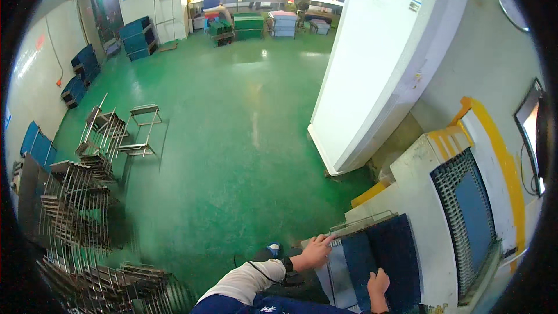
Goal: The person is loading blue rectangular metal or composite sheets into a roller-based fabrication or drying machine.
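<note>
Stacked wire racks [75,197] line green floor [232,139] at left. Centre-right, left hand [315,251], fingers spread flat, presses wire tray [360,227] edge on white machine [418,197]; right hand [378,284], curled, rests on dark blue panel [395,250].

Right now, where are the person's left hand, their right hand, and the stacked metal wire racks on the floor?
left hand [317,251], head view, back of the hand.
right hand [378,284], head view, knuckles.
metal wire racks [78,197], head view, middle of the stack at left.
</note>
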`<state>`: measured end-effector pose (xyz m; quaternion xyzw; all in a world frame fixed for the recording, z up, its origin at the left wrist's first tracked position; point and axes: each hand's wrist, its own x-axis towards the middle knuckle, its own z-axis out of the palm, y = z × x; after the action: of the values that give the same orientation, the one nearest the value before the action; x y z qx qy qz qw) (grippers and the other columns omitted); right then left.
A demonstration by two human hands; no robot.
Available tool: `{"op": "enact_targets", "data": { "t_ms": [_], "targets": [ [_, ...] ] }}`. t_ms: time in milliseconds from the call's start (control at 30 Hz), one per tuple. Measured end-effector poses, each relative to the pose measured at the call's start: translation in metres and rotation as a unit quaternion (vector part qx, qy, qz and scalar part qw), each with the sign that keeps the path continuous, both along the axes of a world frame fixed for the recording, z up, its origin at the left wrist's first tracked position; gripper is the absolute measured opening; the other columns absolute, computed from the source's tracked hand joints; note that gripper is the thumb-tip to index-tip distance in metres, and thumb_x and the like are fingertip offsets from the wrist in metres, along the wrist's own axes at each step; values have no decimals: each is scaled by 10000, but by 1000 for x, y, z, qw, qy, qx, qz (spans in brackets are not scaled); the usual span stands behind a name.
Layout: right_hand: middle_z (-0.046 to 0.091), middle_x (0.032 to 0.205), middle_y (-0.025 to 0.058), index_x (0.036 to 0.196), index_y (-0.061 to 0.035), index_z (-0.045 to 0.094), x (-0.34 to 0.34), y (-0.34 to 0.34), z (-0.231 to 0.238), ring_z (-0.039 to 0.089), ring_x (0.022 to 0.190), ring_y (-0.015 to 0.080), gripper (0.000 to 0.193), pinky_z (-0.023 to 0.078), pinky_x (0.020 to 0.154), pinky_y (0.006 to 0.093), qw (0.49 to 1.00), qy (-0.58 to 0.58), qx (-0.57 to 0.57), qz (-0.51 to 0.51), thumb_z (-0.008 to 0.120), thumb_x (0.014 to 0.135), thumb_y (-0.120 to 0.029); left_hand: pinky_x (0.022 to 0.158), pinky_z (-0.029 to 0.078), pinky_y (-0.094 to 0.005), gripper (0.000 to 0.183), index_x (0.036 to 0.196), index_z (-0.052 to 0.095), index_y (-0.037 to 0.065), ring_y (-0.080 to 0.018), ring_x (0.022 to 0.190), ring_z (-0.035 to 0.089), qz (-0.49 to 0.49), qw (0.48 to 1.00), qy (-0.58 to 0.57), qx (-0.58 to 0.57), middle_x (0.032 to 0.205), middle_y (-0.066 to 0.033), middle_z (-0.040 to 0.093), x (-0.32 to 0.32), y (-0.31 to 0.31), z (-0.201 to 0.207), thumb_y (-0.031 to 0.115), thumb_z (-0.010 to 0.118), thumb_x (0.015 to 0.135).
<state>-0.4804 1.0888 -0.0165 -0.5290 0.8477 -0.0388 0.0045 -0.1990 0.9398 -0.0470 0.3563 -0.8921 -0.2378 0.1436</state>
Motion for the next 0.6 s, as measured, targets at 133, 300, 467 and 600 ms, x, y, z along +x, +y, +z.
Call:
{"op": "enact_targets", "data": {
  "t_ms": [133,300,467,600],
  "targets": [
    [644,806,194,851,-25,568,2,-11,7,632,785,393,225,483,677,474,1000,-11,-11,-20,695,791,-201,987,385,-459,259,908,694,71,-310,1275,385,64,997,9,-42,1444,-115,383,2,25,2,196,674,682],
    [644,848,236,901,0,604,0,-12,14,628,868,407,221,480,735,486,997,-52,-46,-19,700,783,-160,977,412,-477,492,1188,607,104,-347,1278,408,38,997,-51,-41,1443,-142,384,12,65,-12,215,685,715],
    [652,865,221,915,-2,603,3,-8,19,633,871,394,210,486,734,477,998,-37,-49,-28,696,790,-143,894,478,-497,635,1358,485,138,-398,1136,531,-9,975,-39,219,1335,-168,500,30,85,-42,264,684,769],
    [664,860,181,919,-23,591,-1,-9,16,652,833,371,217,501,716,465,999,-24,-34,-24,689,809,-181,899,474,-495,661,1393,436,127,-420,1085,555,-49,974,-94,199,1242,-201,555,32,80,-58,309,680,807]
  ]
}}
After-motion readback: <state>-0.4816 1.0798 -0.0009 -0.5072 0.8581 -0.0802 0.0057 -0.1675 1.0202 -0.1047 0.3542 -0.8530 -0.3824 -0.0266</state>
